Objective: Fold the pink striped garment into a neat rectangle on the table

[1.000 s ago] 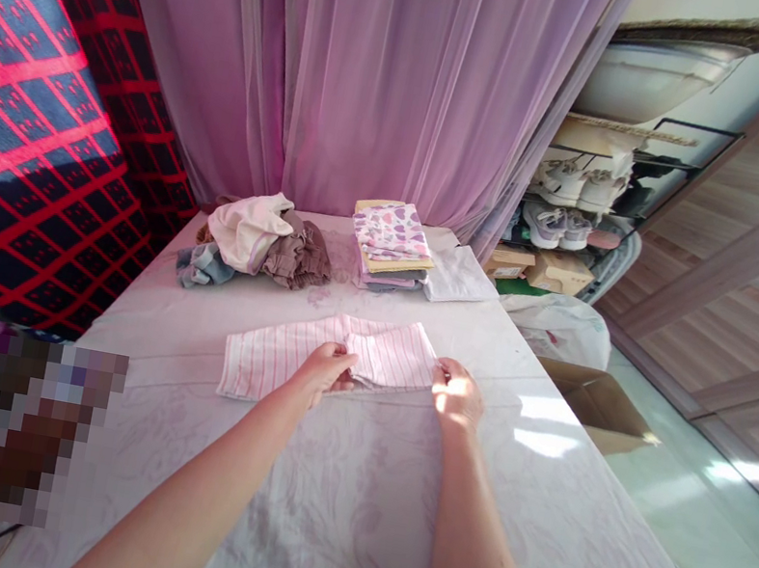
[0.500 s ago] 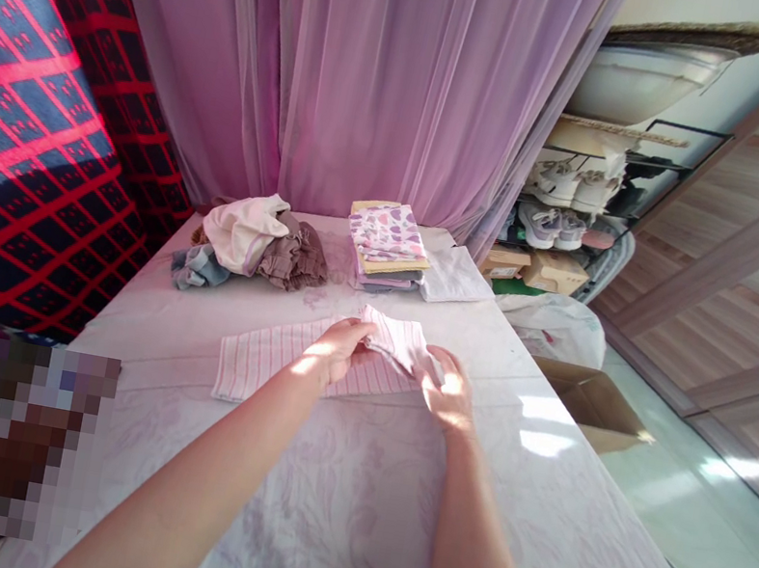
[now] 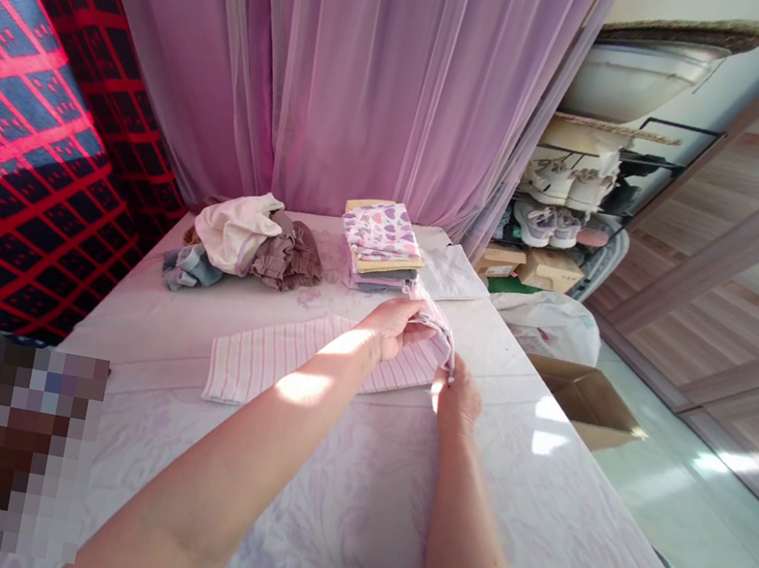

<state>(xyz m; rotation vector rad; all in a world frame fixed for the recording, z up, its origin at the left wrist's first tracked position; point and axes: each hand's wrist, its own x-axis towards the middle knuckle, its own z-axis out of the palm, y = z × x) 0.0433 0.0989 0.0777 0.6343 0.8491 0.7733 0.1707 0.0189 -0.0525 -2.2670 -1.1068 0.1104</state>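
Note:
A garment with pink and white stripes (image 3: pixel 270 358) lies long and flat across the patterned sheet (image 3: pixel 341 502), its right end lifted and bent over. My left hand (image 3: pixel 395 328) pinches the upper edge of that raised end, and my right hand (image 3: pixel 460 398) grips its lower corner nearer me. Fingers of both hands are closed on the fabric. Just beyond them stands a stack of folded clothes (image 3: pixel 381 233), topped by a heart-print piece. At the back left sits a loose heap with a cream top (image 3: pixel 234 231), a brown ruffled piece (image 3: pixel 290 258) and a blue denim piece (image 3: pixel 191 268).
A white folded cloth (image 3: pixel 455 273) lies right of the stack. Purple curtains (image 3: pixel 372 77) hang behind. On the floor at right are an open cardboard box (image 3: pixel 583 403) and a plastic bag (image 3: pixel 548 326), near a shoe rack (image 3: pixel 630 216). The lower left is blurred out.
My left hand has moved right and slightly away from me, carrying the garment's edge. The raised end now bends over between both hands, and my right hand has turned at the corner.

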